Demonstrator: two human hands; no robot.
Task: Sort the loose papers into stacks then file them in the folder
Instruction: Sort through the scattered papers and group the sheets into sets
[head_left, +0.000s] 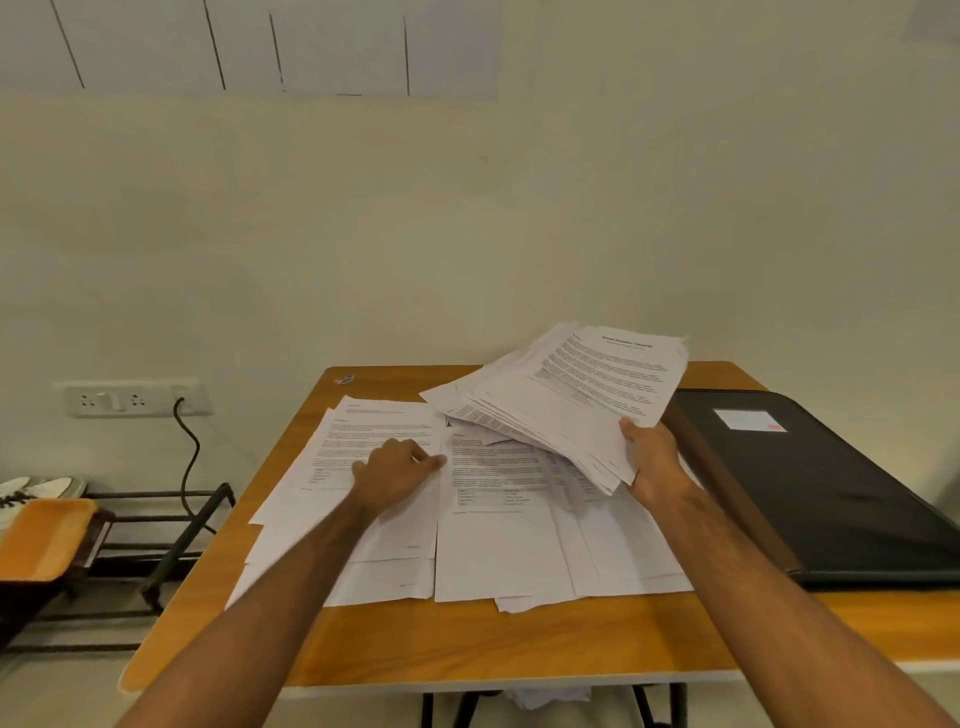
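Note:
My right hand (653, 460) grips the near edge of a thick sheaf of printed papers (576, 395), lifted and tilted above the wooden table (467, 639). Two flat piles lie on the table below it. My left hand (397, 470) rests on the left pile (358, 441), its thumb reaching to the edge of the middle pile (498, 519); its fingers are hidden behind the hand. A closed black folder (831, 493) with a white label lies at the table's right side, touching nothing I hold.
The table stands against a cream wall. At the left are a wall socket (132, 399) with a black cable, a dark metal rack (171, 540), an orange tray (44, 538) and white shoes (36, 491).

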